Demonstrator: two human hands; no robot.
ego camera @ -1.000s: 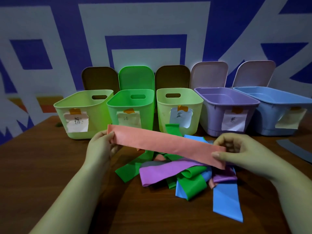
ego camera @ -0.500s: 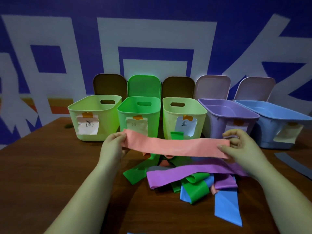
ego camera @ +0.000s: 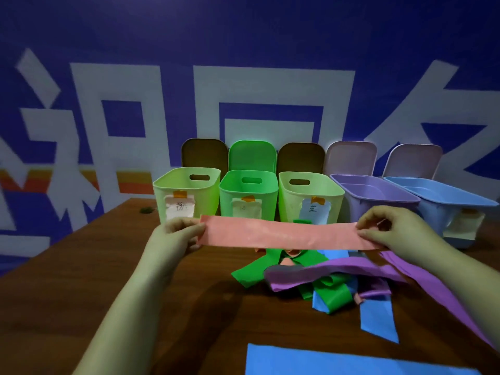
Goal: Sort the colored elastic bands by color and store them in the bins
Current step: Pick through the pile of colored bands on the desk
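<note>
Head view: the left hand (ego camera: pixel 173 236) and right hand (ego camera: pixel 397 234) each pinch one end of a pink band (ego camera: pixel 284 235), held flat above the desk (ego camera: pixel 81 280) before the bins. Paper labels (handwriting too blurred to read) hang on the pale-green bin (ego camera: pixel 186 196), green bin (ego camera: pixel 247 198) and yellow-green bin (ego camera: pixel 308 198). Other bands (ego camera: pixel 319 280) lie heaped at the desk's middle.

Two bare forearms, no sleeves; left grip (ego camera: pixel 173 235) and right grip (ego camera: pixel 397 231) ungloved, without rings, watch or bracelet.
</note>
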